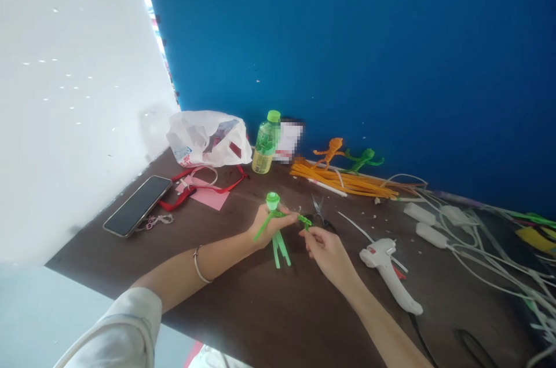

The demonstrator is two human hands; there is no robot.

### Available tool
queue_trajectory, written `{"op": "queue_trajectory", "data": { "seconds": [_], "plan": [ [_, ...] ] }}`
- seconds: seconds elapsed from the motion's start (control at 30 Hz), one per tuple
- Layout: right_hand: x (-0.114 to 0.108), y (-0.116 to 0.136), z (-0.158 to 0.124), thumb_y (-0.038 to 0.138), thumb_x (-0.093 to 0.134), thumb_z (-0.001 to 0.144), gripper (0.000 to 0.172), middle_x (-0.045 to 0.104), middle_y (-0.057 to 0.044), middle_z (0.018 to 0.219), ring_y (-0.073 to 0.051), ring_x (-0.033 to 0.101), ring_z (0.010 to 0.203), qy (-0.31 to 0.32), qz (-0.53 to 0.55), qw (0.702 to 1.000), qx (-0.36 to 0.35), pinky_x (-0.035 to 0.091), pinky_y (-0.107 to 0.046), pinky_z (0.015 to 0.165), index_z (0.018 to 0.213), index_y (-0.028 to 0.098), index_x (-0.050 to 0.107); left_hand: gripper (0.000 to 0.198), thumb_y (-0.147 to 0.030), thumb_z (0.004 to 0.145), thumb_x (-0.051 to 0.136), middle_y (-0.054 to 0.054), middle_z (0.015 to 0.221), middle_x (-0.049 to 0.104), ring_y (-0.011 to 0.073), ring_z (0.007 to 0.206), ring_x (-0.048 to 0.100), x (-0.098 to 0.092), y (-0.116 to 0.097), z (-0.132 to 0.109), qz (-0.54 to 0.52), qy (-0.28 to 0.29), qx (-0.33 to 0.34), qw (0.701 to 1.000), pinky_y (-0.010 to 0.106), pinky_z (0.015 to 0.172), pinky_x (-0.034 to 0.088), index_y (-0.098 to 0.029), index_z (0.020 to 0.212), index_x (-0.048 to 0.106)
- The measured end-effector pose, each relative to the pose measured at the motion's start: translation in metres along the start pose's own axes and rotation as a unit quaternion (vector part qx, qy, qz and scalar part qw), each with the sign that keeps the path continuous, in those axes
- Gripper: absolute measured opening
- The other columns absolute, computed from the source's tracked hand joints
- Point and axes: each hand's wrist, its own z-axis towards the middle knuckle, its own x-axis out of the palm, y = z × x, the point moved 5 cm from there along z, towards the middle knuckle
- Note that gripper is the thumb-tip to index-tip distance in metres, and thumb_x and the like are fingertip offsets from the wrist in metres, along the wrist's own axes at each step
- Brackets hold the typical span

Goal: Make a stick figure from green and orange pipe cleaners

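Observation:
My left hand (263, 222) is closed around a green pipe-cleaner figure (273, 201), with its round light-green head above my fingers. Pale green pipe-cleaner strands (281, 249) hang below the hand, and a darker green one sticks out to the lower left. On the other side, my right hand (322, 243) pinches the end of a twisted bright green pipe cleaner (306, 222), which reaches toward my left thumb. Scissors (319, 206) lie open on the table just behind my right hand.
A white glue gun (384, 269) lies right of my right hand, near tangled white cables (478, 240). Orange pipe cleaners (343, 179) and two finished-looking figures, orange (332, 152) and green (364, 160), lie along the wall. A bottle (266, 145), plastic bag (208, 139) and phone (138, 206) are leftward.

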Motion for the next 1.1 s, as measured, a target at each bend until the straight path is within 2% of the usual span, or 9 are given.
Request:
{"op": "queue_trajectory", "data": {
  "seconds": [0.17,0.37,0.47,0.53,0.63,0.73,0.9,1.0,1.1],
  "plan": [
    [-0.001,0.011,-0.002,0.031,0.041,0.078,0.024,0.052,0.001,0.051,-0.013,0.048,0.047,-0.033,-0.19,0.98,-0.045,0.031,-0.023,0.047,0.059,0.019,0.049,0.025,-0.023,0.052,0.075,0.003,0.066,0.063,0.0226,0.078,0.064,-0.002,0.001,0.0,0.047,-0.019,0.016,0.999,0.035,0.076,0.046,-0.013,0.06,0.053],
    [0.004,0.026,-0.008,0.014,0.037,0.082,0.02,0.059,-0.005,0.064,-0.015,0.053,0.053,-0.048,-0.45,0.88,-0.144,0.027,-0.026,0.05,0.067,0.017,0.051,0.025,-0.025,0.053,0.074,0.009,0.072,0.067,0.0219,0.077,0.064,0.003,-0.004,-0.002,0.105,-0.025,0.02,0.994,0.033,0.075,0.048,-0.013,0.058,0.053],
    [0.004,0.03,-0.011,0.006,0.036,0.079,0.022,0.057,-0.006,0.063,-0.018,0.053,0.056,-0.075,-0.514,0.827,-0.214,0.029,-0.028,0.055,0.068,0.016,0.053,0.024,-0.027,0.054,0.073,0.009,0.073,0.068,0.0222,0.077,0.064,0.002,-0.007,-0.002,0.124,-0.028,0.036,0.991,0.033,0.075,0.048,-0.013,0.057,0.053],
    [-0.001,0.032,-0.012,0.003,0.035,0.078,0.024,0.056,-0.006,0.063,-0.019,0.052,0.059,-0.089,-0.519,0.813,-0.249,0.03,-0.029,0.057,0.07,0.016,0.054,0.024,-0.027,0.055,0.073,0.01,0.074,0.068,0.0223,0.077,0.064,0.002,-0.006,-0.001,0.134,-0.027,0.036,0.99,0.033,0.074,0.048,-0.013,0.057,0.054],
    [-0.012,0.035,-0.01,0.012,0.034,0.084,0.023,0.058,-0.008,0.071,-0.019,0.054,0.065,-0.1,-0.461,0.833,-0.29,0.034,-0.03,0.061,0.075,0.016,0.054,0.023,-0.027,0.054,0.073,0.01,0.074,0.068,0.0218,0.073,0.064,0.001,-0.003,0.0,0.148,-0.022,0.018,0.989,0.032,0.07,0.049,-0.012,0.056,0.054],
    [-0.023,0.034,-0.003,0.023,0.031,0.088,0.024,0.061,-0.008,0.078,-0.018,0.056,0.071,-0.081,-0.328,0.897,-0.286,0.038,-0.028,0.066,0.08,0.017,0.053,0.024,-0.028,0.053,0.073,0.01,0.074,0.068,0.0203,0.07,0.063,0.002,0.001,0.001,0.145,-0.006,0.008,0.989,0.031,0.067,0.049,-0.012,0.056,0.055],
    [-0.033,0.013,0.011,0.034,0.039,0.085,0.021,0.061,-0.001,0.06,-0.015,0.058,0.059,-0.047,-0.102,0.987,-0.116,0.043,-0.026,0.061,0.077,0.02,0.052,0.026,-0.032,0.054,0.072,0.009,0.075,0.067,0.019,0.071,0.063,0.003,0.001,0.0,0.163,0.015,0.011,0.987,0.028,0.065,0.048,-0.012,0.057,0.055],
    [-0.035,0.0,0.017,0.043,0.049,0.078,0.026,0.059,-0.001,0.054,-0.015,0.058,0.055,-0.04,0.038,0.998,-0.026,0.044,-0.026,0.057,0.077,0.018,0.055,0.028,-0.033,0.054,0.073,0.008,0.073,0.067,0.0192,0.073,0.063,0.005,-0.001,-0.002,0.157,0.04,0.001,0.987,0.027,0.065,0.048,-0.012,0.057,0.054],
    [-0.027,-0.012,0.02,0.044,0.063,0.068,0.029,0.055,0.001,0.054,-0.01,0.052,0.047,0.0,0.229,0.971,0.07,0.042,-0.023,0.049,0.072,0.016,0.058,0.028,-0.031,0.053,0.074,0.005,0.068,0.065,0.0194,0.076,0.063,0.009,-0.002,-0.003,0.128,0.071,-0.009,0.989,0.029,0.07,0.047,-0.013,0.058,0.053]
  ]
}}
